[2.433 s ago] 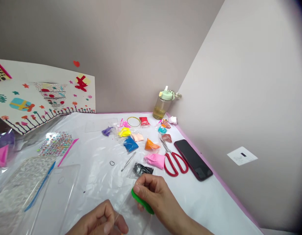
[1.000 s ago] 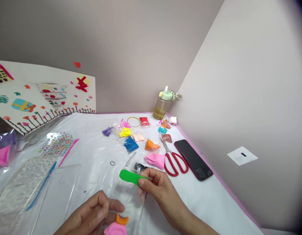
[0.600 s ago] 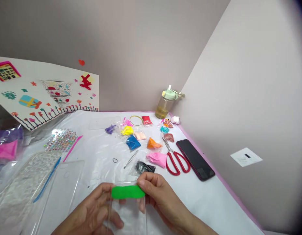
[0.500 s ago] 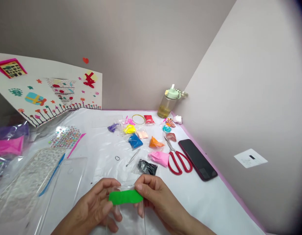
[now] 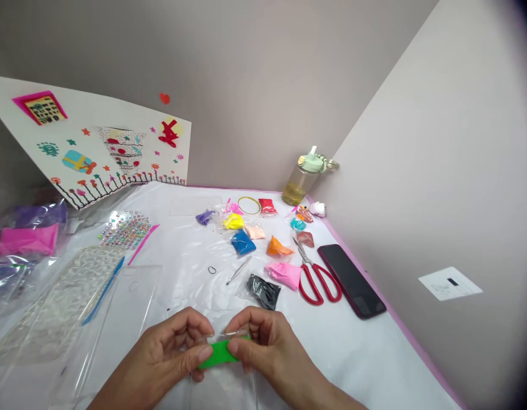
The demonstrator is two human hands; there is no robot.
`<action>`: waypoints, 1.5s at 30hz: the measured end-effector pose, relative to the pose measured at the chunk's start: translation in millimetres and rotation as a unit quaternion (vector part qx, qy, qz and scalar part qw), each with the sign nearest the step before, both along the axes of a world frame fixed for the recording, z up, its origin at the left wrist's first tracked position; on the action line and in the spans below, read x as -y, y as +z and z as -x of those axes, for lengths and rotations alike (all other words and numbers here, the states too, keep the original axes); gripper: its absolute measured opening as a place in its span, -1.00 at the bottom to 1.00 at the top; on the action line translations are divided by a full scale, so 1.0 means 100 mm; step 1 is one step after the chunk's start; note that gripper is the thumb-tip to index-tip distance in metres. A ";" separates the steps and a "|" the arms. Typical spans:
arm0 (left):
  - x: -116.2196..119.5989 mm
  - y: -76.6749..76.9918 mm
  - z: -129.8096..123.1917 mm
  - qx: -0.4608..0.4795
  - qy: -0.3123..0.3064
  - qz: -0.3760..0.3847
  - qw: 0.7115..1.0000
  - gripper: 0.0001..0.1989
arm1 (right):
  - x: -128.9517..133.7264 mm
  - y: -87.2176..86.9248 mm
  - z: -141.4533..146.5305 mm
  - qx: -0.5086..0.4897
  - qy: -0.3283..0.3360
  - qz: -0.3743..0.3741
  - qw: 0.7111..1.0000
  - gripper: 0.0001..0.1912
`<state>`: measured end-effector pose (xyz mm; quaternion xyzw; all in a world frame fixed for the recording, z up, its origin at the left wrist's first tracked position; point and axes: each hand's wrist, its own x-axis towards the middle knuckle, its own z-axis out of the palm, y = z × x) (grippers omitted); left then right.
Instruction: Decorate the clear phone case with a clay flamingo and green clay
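Observation:
A bright green strip of what looks like modelling clay (image 5: 221, 354) lies across the top end of a clear, flat plastic piece (image 5: 223, 390), possibly a phone case. My left hand (image 5: 169, 348) pinches the strip's left end, thumb in front and fingers curled behind. At the other end, my right hand (image 5: 270, 344) presses its thumb onto the green clay, its fingers bent over the clear top edge. Just beyond the hands is a black clay packet (image 5: 263, 291). Part of the strip's right end is hidden by the right thumb.
Red-handled scissors (image 5: 318, 279) and a black phone (image 5: 352, 280) lie right. Tweezers (image 5: 238, 270) and several coloured clay packets, including a blue one (image 5: 243, 242), spread ahead. A bottle (image 5: 300, 182) stands at the back. Left are another clear case (image 5: 129, 302) and a gem sheet (image 5: 124, 229).
My left fingers have closed onto the left end of the green strip, and both hands have drawn nearer each other. The view has shifted slightly left.

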<state>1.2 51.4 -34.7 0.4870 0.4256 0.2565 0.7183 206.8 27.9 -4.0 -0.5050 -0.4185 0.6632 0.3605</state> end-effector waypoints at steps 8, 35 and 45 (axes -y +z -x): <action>0.02 0.03 -0.01 -0.051 0.004 -0.026 0.998 -0.69 | 0.02 -0.03 0.03 -0.009 0.007 0.018 1.000 -0.61; 0.06 0.02 -0.05 -0.082 -0.019 -0.036 0.996 -0.70 | 0.07 -0.09 0.05 -0.075 0.002 0.010 0.997 -0.61; 0.09 0.01 -0.06 -0.043 -0.036 -0.013 0.998 -0.70 | 0.07 -0.11 0.08 -0.065 -0.001 0.018 0.998 -0.59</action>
